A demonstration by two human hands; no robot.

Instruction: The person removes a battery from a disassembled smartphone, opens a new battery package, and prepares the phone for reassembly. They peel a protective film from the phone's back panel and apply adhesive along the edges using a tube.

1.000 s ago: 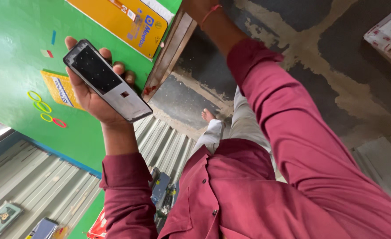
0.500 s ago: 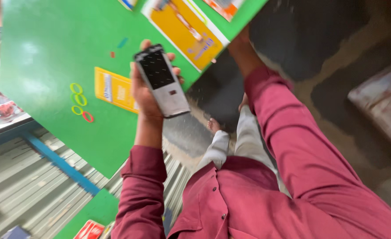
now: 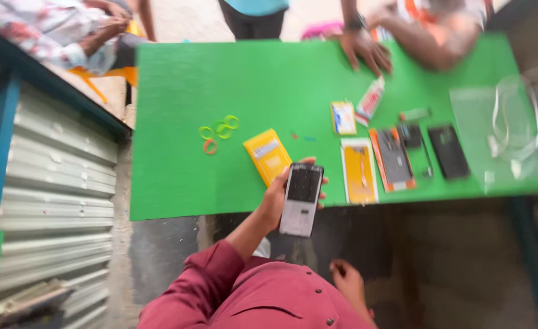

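My left hand (image 3: 279, 196) is shut on a silver phone (image 3: 302, 198) with a dark face, held upright over the near edge of the green table (image 3: 177, 176). Just beyond my fingers lies a yellow box (image 3: 267, 156). My right hand (image 3: 347, 283) hangs low below the table edge, close to my maroon shirt. Its fingers look loosely curled, and blur hides whether anything is in it.
On the table lie a yellow package (image 3: 360, 171), an orange-edged tray of parts (image 3: 393, 159), a black phone (image 3: 447, 151), a small carton (image 3: 343, 117), a tube (image 3: 370, 100) and coloured rings (image 3: 219, 131). Another person's hand (image 3: 366, 49) rests on the far side. A clear plastic container (image 3: 512, 122) stands right, a corrugated metal shutter (image 3: 56, 201) left.
The view has swung round so the table now lies level ahead. My left hand still holds the phone. My right hand has left the table edge and dropped below it.
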